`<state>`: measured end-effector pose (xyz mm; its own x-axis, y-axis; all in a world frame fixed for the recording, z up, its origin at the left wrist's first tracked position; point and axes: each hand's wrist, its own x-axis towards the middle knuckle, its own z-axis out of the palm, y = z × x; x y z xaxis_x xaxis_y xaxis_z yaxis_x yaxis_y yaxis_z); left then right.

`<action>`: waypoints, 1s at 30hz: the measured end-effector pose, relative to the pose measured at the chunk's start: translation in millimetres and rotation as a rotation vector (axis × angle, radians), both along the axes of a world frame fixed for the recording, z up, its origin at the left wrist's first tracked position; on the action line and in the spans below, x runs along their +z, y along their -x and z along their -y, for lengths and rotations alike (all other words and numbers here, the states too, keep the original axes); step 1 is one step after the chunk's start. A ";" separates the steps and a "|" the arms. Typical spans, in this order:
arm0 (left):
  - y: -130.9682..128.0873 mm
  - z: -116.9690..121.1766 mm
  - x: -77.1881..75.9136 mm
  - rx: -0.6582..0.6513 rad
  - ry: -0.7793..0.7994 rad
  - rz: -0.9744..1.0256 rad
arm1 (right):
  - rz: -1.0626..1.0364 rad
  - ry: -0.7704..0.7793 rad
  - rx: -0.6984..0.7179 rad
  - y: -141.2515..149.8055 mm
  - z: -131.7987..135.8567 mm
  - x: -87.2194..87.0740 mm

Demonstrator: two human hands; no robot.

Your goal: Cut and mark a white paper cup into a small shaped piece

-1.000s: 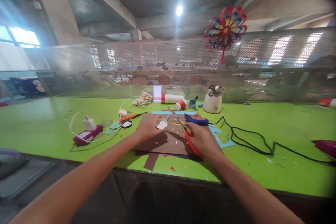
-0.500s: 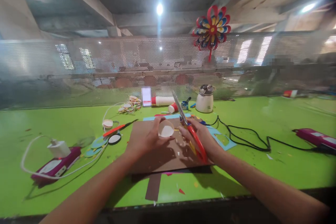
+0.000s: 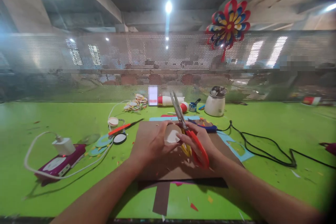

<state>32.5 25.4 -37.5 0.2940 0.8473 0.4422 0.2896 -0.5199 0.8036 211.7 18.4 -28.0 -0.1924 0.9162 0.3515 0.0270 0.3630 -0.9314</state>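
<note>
My left hand (image 3: 156,143) is closed around a small round paper cup piece (image 3: 172,136), white inside with a low rim, its hollow side facing me. In my right hand (image 3: 203,138) is a pair of scissors (image 3: 200,154) with red handles and some yellow, the blades pointing up and away and slightly apart. Fingertips of my right hand also reach the cup piece's right edge. Both hands are above a brown cardboard sheet (image 3: 149,169) on the green table. Light blue paper with cut-outs (image 3: 240,148) sticks out at the sheet's right.
On the left lie a purple power strip (image 3: 56,164) with a white plug (image 3: 63,146) and an orange-handled tool (image 3: 119,129). A blue-handled tool (image 3: 211,128) trails a black cord. Behind stand a white jug (image 3: 214,105), paper cups (image 3: 168,100) and stacked paper pieces (image 3: 136,103).
My right hand has moved in to the cup piece, and its fingers now touch the edge. The scissors turned a little more upright. The view has shifted slightly.
</note>
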 end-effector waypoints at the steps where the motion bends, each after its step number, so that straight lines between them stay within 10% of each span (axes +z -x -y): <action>1: -1.7 2.5 1.6 0.049 -0.045 -0.048 | -0.011 0.005 -0.016 -0.1 1.4 -1.0; 5: -5.6 14.4 7.9 0.117 -0.027 -0.168 | -0.052 0.034 -0.053 -2.4 9.2 -3.9; 11: -0.6 15.4 7.4 -0.343 0.371 0.310 | -0.081 0.037 -0.051 -8.7 16.3 1.2; 30: -4.5 11.6 9.5 -0.732 0.824 0.616 | -0.026 -0.085 -0.073 -7.6 19.4 1.9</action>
